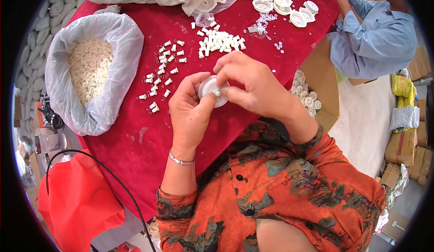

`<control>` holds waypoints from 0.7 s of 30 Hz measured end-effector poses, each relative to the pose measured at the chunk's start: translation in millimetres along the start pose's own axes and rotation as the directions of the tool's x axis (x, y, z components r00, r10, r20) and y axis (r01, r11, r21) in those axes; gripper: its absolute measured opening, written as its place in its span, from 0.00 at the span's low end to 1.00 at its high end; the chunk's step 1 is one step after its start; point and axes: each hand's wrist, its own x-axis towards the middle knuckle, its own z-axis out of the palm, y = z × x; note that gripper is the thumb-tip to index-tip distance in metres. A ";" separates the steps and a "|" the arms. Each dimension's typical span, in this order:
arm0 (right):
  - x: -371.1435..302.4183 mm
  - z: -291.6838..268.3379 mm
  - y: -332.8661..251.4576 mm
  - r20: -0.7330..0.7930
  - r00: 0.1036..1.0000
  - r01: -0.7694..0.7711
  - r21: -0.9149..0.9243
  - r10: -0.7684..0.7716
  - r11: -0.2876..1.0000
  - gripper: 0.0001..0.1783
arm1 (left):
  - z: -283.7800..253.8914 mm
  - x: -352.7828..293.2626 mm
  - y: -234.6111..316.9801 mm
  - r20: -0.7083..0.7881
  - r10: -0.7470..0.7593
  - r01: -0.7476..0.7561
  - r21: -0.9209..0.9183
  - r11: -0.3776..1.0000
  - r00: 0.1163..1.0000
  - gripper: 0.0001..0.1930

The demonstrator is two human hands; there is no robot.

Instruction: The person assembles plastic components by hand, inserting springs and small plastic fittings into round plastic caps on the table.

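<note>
Above the table's red cloth [149, 157], my left hand [192, 105] is closed round the edge of a white round plastic cap [208, 85]. My right hand [257, 87] has its thumb and fingers bent at the cap's right side. By its thumb, a small white plug [217, 92] stands at the middle of the cap, with my left thumb against it too. Fingers partly hide the cap, so I cannot tell how the plug sits. Left of my hands lie several small white plugs with springs [159, 78]. Beyond my hands is a pile of white plugs [221, 42].
A plastic-lined bag [128, 48] of small cream pieces stands at left. White round caps [281, 0] and tiny clear rings [262, 23] lie at the far side. A cardboard box [326, 78] of translucent parts is at right, near a co-worker [368, 37]. A black cable [118, 184] hangs lower left.
</note>
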 end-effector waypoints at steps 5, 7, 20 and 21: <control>-13.0 -4.8 6.1 0.260 0.873 -0.469 0.676 0.412 0.568 0.16 | 2.3 0.2 -1.9 0.107 0.011 0.003 -0.130 0.992 0.994 0.19; -21.3 -18.4 8.7 0.407 0.808 -0.578 0.689 0.427 0.437 0.19 | 6.0 -2.1 -6.0 0.204 -0.001 0.036 -0.165 0.986 0.979 0.21; -60.8 -140.4 56.8 0.052 0.826 -0.458 -0.518 0.561 0.723 0.09 | 7.5 0.0 3.0 0.050 -0.239 0.244 -0.210 0.947 0.970 0.12; -35.8 -126.0 52.6 -0.016 0.910 -0.384 -0.409 0.414 0.828 0.09 | 5.8 -1.1 3.7 0.049 -0.233 0.239 -0.202 0.950 0.971 0.12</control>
